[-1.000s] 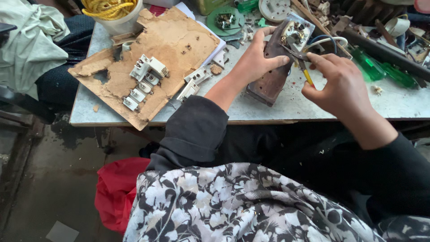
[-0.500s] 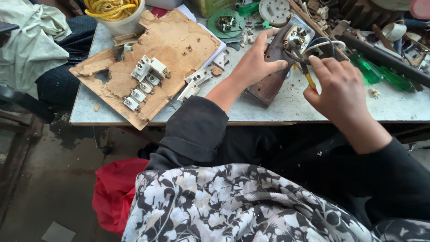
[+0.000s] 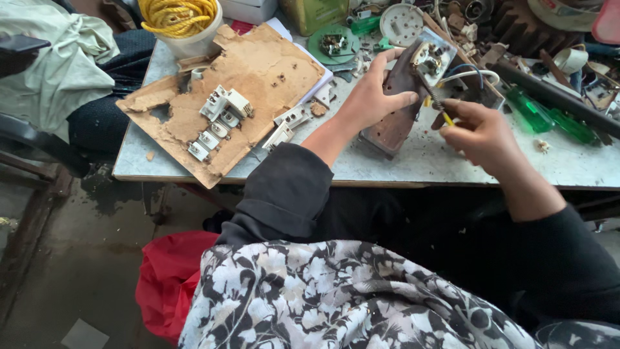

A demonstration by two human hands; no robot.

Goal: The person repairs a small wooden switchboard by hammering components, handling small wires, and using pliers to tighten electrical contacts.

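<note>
Near edge of worktable (image 3: 387,174): R hand (image 3: 481,132) closed round a yellow-handled screwdriver (image 3: 438,103), tip at the iron's terminal block (image 3: 427,59). L hand (image 3: 371,97) wrapped round the old clothes iron (image 3: 400,106), tilted up, mid-table. Cover looks off, wiring exposed; prob. mid-repair, reassembly left. Far edge: green-yellow tin (image 3: 314,13), white box (image 3: 248,9), labels illegible.

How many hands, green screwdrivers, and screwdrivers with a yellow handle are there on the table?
Hands: 2, the left hand gripping the brown iron, the right hand gripping the yellow screwdriver
Green screwdrivers: 2, one near the iron, one further right
Yellow screwdrivers: 1
Total: 5
</note>
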